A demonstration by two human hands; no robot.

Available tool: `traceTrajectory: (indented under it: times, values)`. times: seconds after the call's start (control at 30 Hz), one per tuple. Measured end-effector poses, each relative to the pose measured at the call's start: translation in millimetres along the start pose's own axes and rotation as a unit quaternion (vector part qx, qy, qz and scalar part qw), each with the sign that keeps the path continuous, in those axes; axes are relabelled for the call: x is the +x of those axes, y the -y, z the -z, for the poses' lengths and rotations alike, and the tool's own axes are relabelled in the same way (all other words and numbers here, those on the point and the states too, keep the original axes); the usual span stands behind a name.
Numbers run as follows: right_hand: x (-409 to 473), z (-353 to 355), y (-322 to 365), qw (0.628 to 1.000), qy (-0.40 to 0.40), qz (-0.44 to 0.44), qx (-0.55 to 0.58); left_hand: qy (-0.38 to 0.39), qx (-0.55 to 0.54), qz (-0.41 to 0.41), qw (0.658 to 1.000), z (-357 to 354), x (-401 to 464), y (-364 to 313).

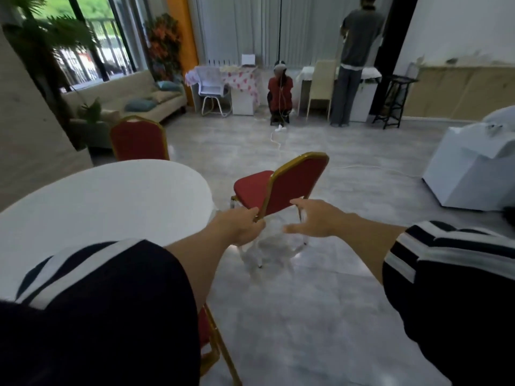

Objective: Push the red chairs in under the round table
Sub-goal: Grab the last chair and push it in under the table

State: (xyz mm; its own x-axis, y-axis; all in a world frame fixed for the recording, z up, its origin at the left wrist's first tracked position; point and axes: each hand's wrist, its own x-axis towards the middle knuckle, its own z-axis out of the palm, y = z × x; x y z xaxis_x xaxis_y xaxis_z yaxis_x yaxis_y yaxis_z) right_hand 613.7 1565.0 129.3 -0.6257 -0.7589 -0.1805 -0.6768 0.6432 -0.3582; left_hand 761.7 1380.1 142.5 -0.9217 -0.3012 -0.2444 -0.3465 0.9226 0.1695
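The chair in hand stands on the floor to the right of the round surface, apart from its rim, seat not yet under it. The backrest faces the camera and leans right; the seat lies on its far-left side, pointing toward the surface edge. The chair's front-to-back axis therefore runs from near-right to far-left.

Grip state:
- Left hand: fingers closed around the gold frame at the lower left corner of the backrest.
- Right hand: fingers spread, not closed on anything; it hovers just beside the lower right corner of the backrest. Contact with the frame cannot be confirmed.

Key relation: the surface lies left of both hands, so the push should go leftward and slightly away, along the seat axis. The left hand is nearer the surface and already holds the frame; the right hand is on the outer side and is better placed to drive the push once it closes on the backrest.

Other chairs: a second chair stands at the far edge of the surface, only its backrest visible. A third chair shows partly at the near edge, below the left sleeve; its position relative to the surface cannot be judged
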Motion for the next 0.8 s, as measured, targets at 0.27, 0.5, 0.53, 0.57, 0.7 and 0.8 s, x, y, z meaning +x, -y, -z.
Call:
traceTrajectory:
  times: [0.27, 0.5, 0.53, 0.57, 0.7, 0.8]
  values:
    - [60, 67, -81, 0.998, -0.045, -0.032, 0.001, -0.021, 0.005, -0.03, 0.999, 37, 134, -67]
    - [125, 115, -146, 0.997, -0.034, -0.065, 0.005, -0.023, -0.036, -0.045, 0.998, 66, 252, -88]
    - [132, 121, -152, 0.997, -0.043, -0.064, 0.008, -0.024, -0.04, -0.052, 0.998, 71, 264, -90]
    - [141, 125, -160, 0.997, -0.042, -0.062, 0.009, -0.02, -0.041, -0.059, 0.997, 74, 278, -93]
    - [174, 129, -186, 0.998, -0.023, -0.06, 0.009, -0.01, -0.036, -0.057, 0.998, 74, 319, -100]
    - [205, 139, -206, 0.998, -0.026, -0.046, 0.017, -0.012, -0.038, -0.048, 0.998, 76, 352, -105]
